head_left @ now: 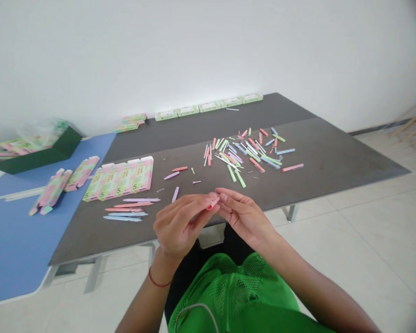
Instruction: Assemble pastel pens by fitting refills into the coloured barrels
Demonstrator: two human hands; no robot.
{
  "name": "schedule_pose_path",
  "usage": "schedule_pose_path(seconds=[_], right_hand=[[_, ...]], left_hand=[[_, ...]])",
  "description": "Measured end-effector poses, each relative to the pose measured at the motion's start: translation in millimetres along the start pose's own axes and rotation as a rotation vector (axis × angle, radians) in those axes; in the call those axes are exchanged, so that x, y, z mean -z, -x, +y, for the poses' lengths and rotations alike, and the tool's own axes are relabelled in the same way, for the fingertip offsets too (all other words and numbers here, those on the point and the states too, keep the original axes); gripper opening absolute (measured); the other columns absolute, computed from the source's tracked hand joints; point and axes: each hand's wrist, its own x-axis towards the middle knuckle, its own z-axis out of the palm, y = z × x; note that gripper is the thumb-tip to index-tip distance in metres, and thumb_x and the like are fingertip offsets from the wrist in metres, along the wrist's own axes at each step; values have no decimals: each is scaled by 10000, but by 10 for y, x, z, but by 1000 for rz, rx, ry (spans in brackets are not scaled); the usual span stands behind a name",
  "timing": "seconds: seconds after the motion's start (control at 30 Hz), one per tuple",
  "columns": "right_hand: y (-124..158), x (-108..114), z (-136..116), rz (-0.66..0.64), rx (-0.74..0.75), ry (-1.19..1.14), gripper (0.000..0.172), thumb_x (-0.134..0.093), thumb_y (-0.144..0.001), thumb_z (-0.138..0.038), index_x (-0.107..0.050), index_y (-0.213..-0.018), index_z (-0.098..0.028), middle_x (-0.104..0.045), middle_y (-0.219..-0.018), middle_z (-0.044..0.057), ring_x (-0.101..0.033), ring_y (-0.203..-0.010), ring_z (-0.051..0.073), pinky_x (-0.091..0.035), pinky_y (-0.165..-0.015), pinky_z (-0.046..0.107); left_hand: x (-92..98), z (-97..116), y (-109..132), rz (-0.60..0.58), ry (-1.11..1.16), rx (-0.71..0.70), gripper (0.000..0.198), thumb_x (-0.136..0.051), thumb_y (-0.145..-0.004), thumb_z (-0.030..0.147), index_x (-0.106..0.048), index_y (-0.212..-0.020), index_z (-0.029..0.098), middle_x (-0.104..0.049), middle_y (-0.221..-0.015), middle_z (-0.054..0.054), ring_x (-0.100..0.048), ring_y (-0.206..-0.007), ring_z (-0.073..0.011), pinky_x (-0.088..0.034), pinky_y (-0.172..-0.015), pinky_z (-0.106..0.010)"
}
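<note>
My left hand [183,219] pinches a short pink pen part [213,203] just over the table's front edge. The fingertips of my right hand [244,215] close on its other end, and they hide most of it. Nearby on the dark table lie a loose purple pen part [175,194], a second purple one [171,175] and a red one [179,169]. Left of my hands rest several whole pens in a row: purple [140,200], pink [133,204] and blue [123,218].
A pile of pen barrels and white refills [246,152] spreads across the table's right half. Flat printed cartons [125,180] lie at left, beside folded ones [52,189]. Filled-looking boxes [209,106] line the back wall. A dark green bin [55,148] stands on the blue table [17,231].
</note>
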Motion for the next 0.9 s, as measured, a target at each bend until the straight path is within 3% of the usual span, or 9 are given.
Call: schedule_pose_path(seconds=[0.1,0.27,0.43,0.67,0.77,0.9], right_hand=[[-69,30,-95,72,149,79,239,-904,-742,-238,-810,-956,-187,-834,-996,60,-791,-931,187,-643,-934,335],[9,-46,-347,101,654,506,220,-862,-789,-193,-823,-1003,-227,-834,-997,48,-798,-914,208,-656,-922,369],[125,-148,-518,116,937,892,205,-780,-863,-168,-830,-1032,-272,-825,-1015,22,-786,-914,202,-675,-859,363],[137,-187,-600,74,930,987,251,-773,-871,-162,-817,-1080,-294,-819,-1056,10,-784,-919,201,-644,-940,402],[111,-206,-606,61,810,846,273,-810,-848,-204,-802,-1106,-295,-814,-1073,26,-780,-963,222,-625,-985,431],[3,-180,-564,-38,592,658,204,-850,-809,-248,-803,-1007,-256,-821,-971,33,-784,-915,231,-655,-907,427]], left_hand=[[-115,-1,136,88,55,319,294,-851,-796,90,-728,-1040,200,-827,-995,-37,-805,-862,-182,-657,-743,-238],[-299,1,277,53,485,910,238,-854,-819,249,-749,-1013,162,-824,-898,-59,-807,-777,-200,-668,-717,-264],[-404,-10,314,95,714,1104,274,-871,-798,298,-776,-997,135,-827,-897,-95,-808,-756,-221,-677,-684,-282],[-478,9,363,144,800,1163,278,-880,-795,308,-779,-979,126,-824,-863,-103,-808,-729,-229,-679,-653,-282],[-496,33,365,158,817,1142,255,-871,-807,307,-783,-970,132,-823,-852,-99,-807,-728,-226,-675,-643,-274],[-499,68,344,162,793,1112,230,-854,-827,311,-794,-966,139,-821,-833,-85,-791,-674,-190,-664,-621,-253]])
